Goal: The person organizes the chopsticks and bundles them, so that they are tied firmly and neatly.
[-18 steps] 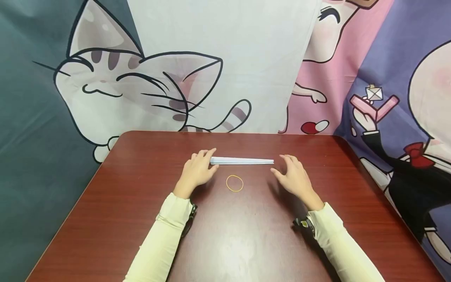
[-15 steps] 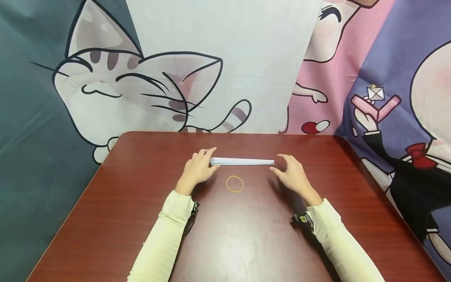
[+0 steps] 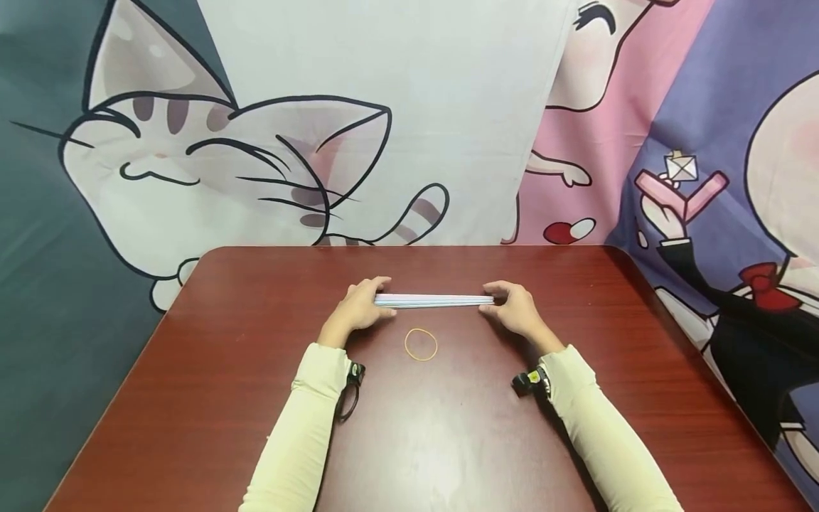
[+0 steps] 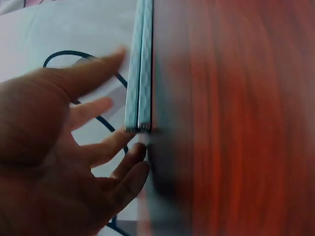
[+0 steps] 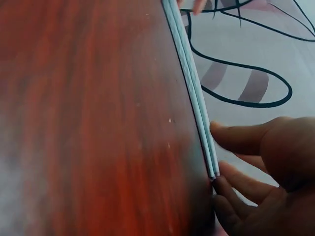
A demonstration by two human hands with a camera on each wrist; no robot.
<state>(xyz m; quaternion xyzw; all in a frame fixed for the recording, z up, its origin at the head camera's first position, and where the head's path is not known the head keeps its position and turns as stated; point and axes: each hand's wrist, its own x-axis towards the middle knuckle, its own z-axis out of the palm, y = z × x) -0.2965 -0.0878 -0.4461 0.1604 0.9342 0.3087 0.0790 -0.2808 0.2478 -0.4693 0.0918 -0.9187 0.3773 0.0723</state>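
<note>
A bundle of pale sticks (image 3: 435, 301) lies near the desk's (image 3: 422, 419) far edge, between the two hands. The left hand (image 3: 360, 306) is spread around its left end, thumb apart from it; the right hand (image 3: 517, 311) curves loosely around the other, though contact is hard to tell. The left wrist view blurs, cutting off the sticks' far length; their number is unclear.

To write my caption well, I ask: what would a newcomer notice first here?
First, probably the big smiling cartoon cat on the backdrop behind the table. Next, the pale sticks between the left hand and right hand. Then the thin yellow loop on the table, nearer the viewer.
</note>
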